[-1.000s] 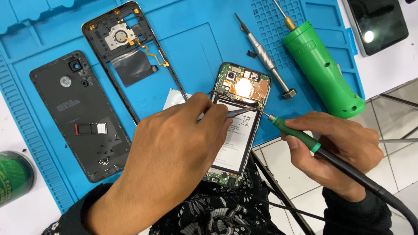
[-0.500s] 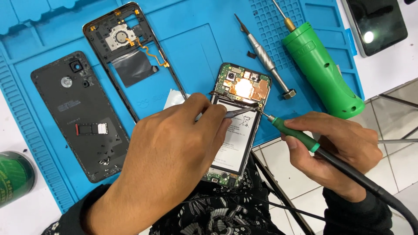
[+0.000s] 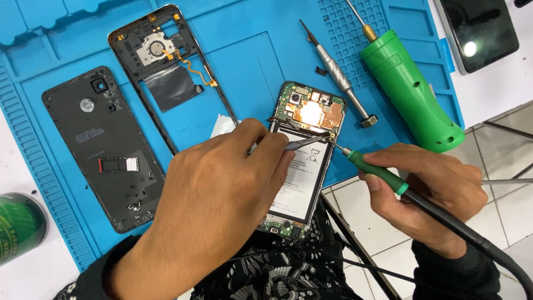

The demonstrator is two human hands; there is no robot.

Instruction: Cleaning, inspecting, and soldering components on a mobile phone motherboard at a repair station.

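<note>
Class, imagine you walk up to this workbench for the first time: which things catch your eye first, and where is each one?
At centre, the opened phone lies on the blue mat, its copper-coloured shield and battery bare. Over it the left hand holds tweezers and the right hand a green-handled soldering iron, both tips meeting near the battery's top edge. A big green electric screwdriver lies at upper right, and a black back cover at left.

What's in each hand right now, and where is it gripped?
Left hand pinches tweezers at mid-shaft, tips at the opened phone. Right hand grips the soldering iron by its green handle.
</note>
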